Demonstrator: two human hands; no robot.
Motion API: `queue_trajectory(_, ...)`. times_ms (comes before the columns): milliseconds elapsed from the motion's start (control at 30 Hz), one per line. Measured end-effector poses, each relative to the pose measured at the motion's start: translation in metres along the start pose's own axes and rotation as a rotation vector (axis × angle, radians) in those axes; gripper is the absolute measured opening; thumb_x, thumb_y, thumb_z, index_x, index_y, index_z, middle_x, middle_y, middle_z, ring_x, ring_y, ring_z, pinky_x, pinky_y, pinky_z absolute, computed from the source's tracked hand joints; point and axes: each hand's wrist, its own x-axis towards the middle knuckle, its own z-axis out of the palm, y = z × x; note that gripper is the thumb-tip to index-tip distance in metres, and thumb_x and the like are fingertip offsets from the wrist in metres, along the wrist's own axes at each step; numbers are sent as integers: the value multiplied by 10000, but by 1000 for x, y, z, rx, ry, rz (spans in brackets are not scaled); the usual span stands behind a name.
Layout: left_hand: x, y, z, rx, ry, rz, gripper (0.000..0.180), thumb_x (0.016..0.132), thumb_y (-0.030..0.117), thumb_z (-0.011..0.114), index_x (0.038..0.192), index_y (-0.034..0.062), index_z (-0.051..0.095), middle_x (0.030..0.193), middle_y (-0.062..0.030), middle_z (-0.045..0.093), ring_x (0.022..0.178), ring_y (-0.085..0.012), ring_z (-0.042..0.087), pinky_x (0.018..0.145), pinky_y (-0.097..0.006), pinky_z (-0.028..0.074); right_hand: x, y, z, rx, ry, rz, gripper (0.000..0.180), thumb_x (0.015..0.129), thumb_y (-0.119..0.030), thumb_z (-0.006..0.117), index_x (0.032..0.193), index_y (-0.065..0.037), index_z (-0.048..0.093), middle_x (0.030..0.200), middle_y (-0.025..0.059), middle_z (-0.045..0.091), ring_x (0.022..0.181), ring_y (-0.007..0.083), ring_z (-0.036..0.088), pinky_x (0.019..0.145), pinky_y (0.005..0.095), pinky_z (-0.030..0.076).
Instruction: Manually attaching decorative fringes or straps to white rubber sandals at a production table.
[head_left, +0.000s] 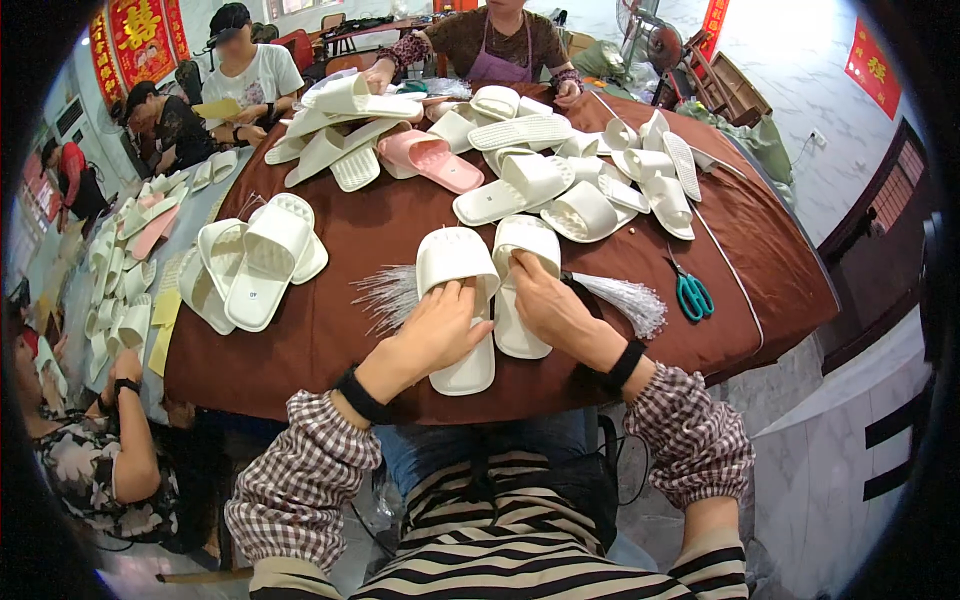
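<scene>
Two cream slide slippers lie side by side in front of me, toes pointing away. My left hand (440,325) reaches into the left slipper (455,258), its fingers curled under the rear edge of the strap and partly hidden. Beside it, my right hand (548,300) has closed fingers gripping the inner edge of the strap on the right slipper (527,234); the fingertips are hidden there. A bundle of thin whitish ties (625,302) lies by my right wrist, and more ties (388,298) spread out left of the slippers.
Teal-handled scissors (693,296) rest at the right on the brown cloth (340,350). A heap of cream slippers (530,185), with a pink slipper (432,160) among them, covers the far side. Several slippers (268,262) stack at left. Other people work across the table and at left.
</scene>
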Motion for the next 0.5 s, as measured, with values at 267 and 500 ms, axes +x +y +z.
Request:
queue_trajectory(267,43,-7,10,-94,-284,-270,586,895,469,597,1011,-105,622,902,-310,667,863,-431,667,775,-498,531,28,10,3,255,-258,232,497,876,-90,479,1308,131,372,1327,367,419,1245,489,423,1056,497,375)
queue_trajectory(500,23,3,6,-226,-69,-67,564,828,409,689,1001,-120,599,901,-299,638,854,-431,634,783,-453,509,6,-12,-18,183,-103,79,471,791,-63,546,1200,135,419,1164,356,482,1006,513,552,876,499,498)
